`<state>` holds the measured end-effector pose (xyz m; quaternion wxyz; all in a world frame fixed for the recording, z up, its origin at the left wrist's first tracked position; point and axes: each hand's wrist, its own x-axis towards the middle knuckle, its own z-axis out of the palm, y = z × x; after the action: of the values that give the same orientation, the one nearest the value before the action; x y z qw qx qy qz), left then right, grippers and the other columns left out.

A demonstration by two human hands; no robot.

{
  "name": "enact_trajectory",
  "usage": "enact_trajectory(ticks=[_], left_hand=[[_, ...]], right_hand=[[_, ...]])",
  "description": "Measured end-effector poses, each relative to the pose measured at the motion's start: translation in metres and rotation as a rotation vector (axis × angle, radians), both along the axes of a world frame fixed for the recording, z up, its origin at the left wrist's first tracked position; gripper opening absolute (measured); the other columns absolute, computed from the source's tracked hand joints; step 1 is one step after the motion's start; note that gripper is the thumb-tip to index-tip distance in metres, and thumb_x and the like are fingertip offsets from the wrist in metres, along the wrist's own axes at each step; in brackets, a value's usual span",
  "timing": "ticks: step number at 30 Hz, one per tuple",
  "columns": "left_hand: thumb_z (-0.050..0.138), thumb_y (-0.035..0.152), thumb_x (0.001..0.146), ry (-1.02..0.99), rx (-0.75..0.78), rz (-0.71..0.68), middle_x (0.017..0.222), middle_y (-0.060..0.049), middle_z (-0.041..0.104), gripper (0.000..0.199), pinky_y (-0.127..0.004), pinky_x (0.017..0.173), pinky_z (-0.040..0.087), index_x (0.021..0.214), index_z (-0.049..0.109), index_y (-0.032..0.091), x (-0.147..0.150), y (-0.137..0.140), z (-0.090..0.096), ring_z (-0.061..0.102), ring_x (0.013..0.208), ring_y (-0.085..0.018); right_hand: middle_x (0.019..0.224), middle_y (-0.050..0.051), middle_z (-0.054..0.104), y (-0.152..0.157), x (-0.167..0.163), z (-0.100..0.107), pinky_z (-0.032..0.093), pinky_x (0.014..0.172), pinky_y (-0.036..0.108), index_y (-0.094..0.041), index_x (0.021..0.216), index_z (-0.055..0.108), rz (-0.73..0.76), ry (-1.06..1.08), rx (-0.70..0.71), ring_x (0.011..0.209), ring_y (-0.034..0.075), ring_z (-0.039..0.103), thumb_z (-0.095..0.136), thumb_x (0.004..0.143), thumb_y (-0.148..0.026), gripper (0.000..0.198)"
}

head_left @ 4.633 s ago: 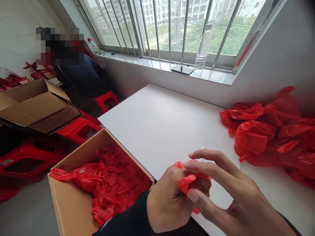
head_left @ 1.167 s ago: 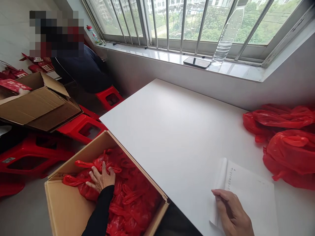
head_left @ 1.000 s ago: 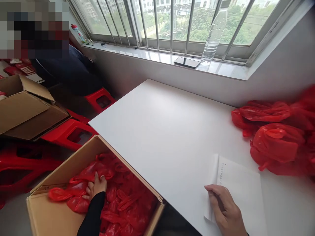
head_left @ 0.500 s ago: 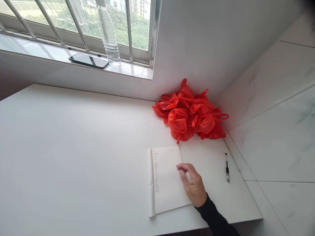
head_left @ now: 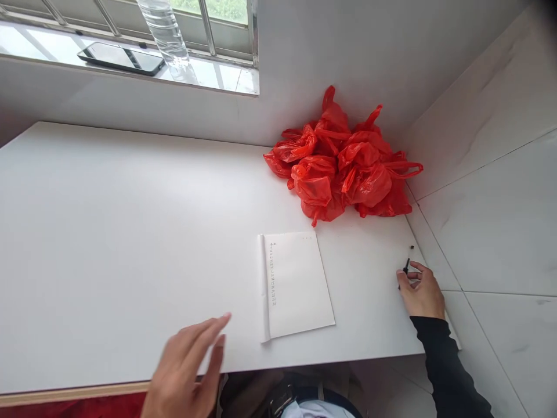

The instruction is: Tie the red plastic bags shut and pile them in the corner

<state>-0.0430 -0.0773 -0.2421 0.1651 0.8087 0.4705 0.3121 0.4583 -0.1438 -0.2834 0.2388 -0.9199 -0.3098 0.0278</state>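
Observation:
A notepad (head_left: 300,284) lies open on the white table, its cover folded back along the left side and a column of handwritten numbers down its left part. At the table's right side, my right hand (head_left: 423,293) has its thumb and fingers closed round a black pen (head_left: 407,267). Part of the pen is hidden by the hand. A small dark piece, probably the pen's cap or end (head_left: 411,247), lies just beyond its tip. My left hand (head_left: 187,366) hovers over the front edge, left of the notepad, fingers apart and holding nothing.
Several knotted red plastic bags (head_left: 343,168) are heaped against the back wall. A phone (head_left: 122,58) and a clear water bottle (head_left: 167,38) stand on the window sill (head_left: 246,81). A tiled wall (head_left: 513,232) borders the table (head_left: 130,249) on the right.
My right hand has moved from the notepad's right edge rightward to the pen and closed on it. My left hand has come into view at the front. The view has tilted downward.

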Motion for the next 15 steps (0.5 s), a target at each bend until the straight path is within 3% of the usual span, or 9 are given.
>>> enact_trajectory(ticks=[3,5,11,15], left_hand=[[0.059,0.020,0.092,0.190,0.015,-0.207,0.110,-0.010,0.061,0.051,-0.036,0.080,0.053,0.142,0.053,0.029,0.044,-0.005,0.002,0.059,0.098,-0.024],[0.058,0.017,0.091,0.275,0.018,-0.258,0.105,-0.010,0.059,0.052,-0.036,0.074,0.052,0.141,0.052,0.029,0.065,-0.008,-0.006,0.057,0.090,-0.023],[0.055,0.009,0.092,0.221,-0.017,-0.203,0.095,-0.008,0.052,0.044,-0.030,0.066,0.049,0.135,0.055,0.020,0.094,-0.010,-0.023,0.051,0.078,-0.018],[0.055,0.005,0.091,0.159,-0.064,-0.189,0.097,-0.009,0.054,0.049,-0.031,0.068,0.049,0.138,0.053,0.021,0.105,-0.018,-0.017,0.051,0.082,-0.019]], right_hand=[[0.095,0.008,0.065,0.001,-0.007,0.007,0.043,0.075,0.042,-0.013,0.124,0.061,0.000,0.065,0.012,0.073,0.022,0.055,0.055,0.083,-0.044,0.052],[0.099,0.009,0.064,0.003,-0.015,0.013,0.046,0.077,0.041,-0.015,0.122,0.063,0.025,0.166,0.066,0.079,0.022,0.058,0.054,0.086,-0.045,0.048],[0.083,0.000,0.059,0.025,-0.066,0.026,0.048,0.062,0.030,-0.021,0.102,0.058,0.168,0.708,0.441,0.062,0.014,0.055,0.069,0.083,-0.045,0.033],[0.085,0.002,0.062,0.040,-0.095,0.024,0.050,0.062,0.031,-0.021,0.101,0.060,0.332,0.743,0.334,0.064,0.015,0.057,0.063,0.087,-0.049,0.032]])
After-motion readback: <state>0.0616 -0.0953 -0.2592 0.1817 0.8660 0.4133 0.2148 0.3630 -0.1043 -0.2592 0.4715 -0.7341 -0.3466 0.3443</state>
